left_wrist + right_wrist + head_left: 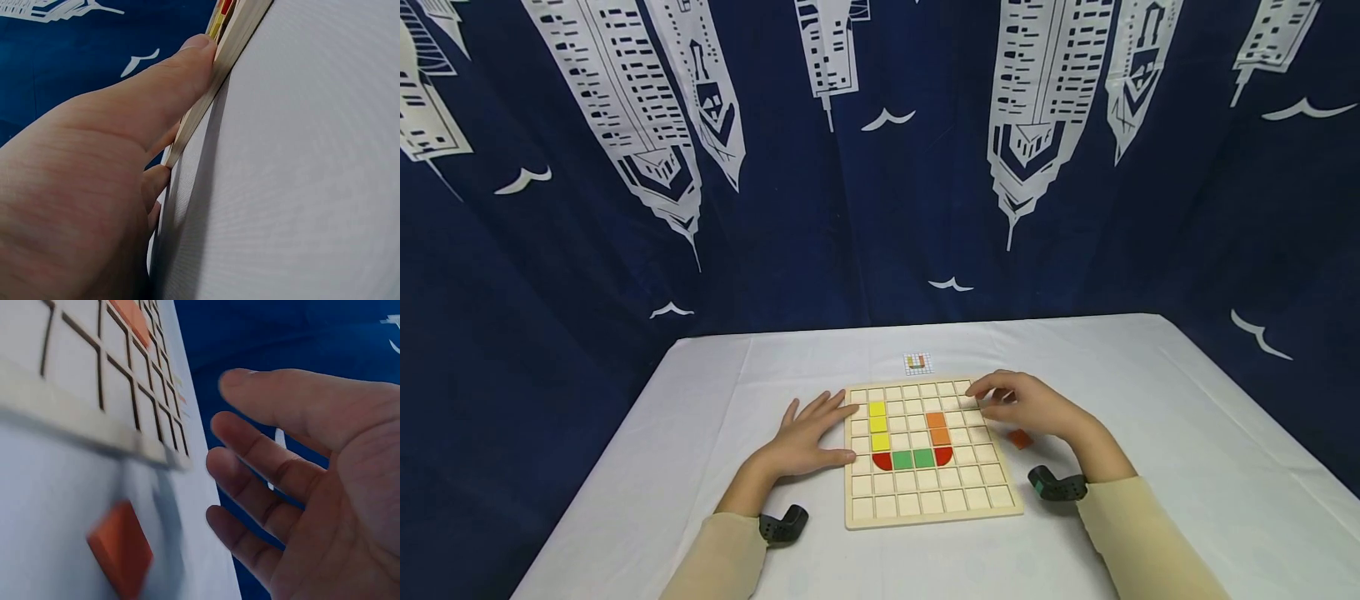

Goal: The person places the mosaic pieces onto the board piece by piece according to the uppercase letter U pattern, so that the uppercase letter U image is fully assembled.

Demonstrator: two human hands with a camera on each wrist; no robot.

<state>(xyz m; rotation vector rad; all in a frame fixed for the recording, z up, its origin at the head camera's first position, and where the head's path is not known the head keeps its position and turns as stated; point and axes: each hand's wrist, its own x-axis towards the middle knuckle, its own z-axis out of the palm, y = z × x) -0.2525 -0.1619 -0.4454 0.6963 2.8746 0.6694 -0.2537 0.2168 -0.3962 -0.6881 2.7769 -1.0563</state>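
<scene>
On the white table (700, 467), a wooden grid board (928, 512) is lying in front of the person, filled mostly with pale square tiles. Coloured tiles are forming a U shape on it: three yellow tiles (878, 425) are running down the left side, two orange tiles (937, 427) are sitting on the right side, and two green tiles (913, 458) are lying along the bottom between two red corner pieces (882, 461).

The left hand (805, 437) is resting flat on the table with its fingers spread and straight, and its thumb (181, 69) is pressing against the board's left edge. The right hand (1022, 406) is hovering over the board's upper right corner with its fingers loosely bent and apart, holding nothing, as the right wrist view is showing.

A loose orange tile (1020, 438) is lying on the table just beside the board's right edge, near the right hand but not touching it. A small pattern card (917, 362) is lying on the table just beyond the board's far edge. A dark blue curtain (550, 250) with white towers printed on it is hanging behind the table.
</scene>
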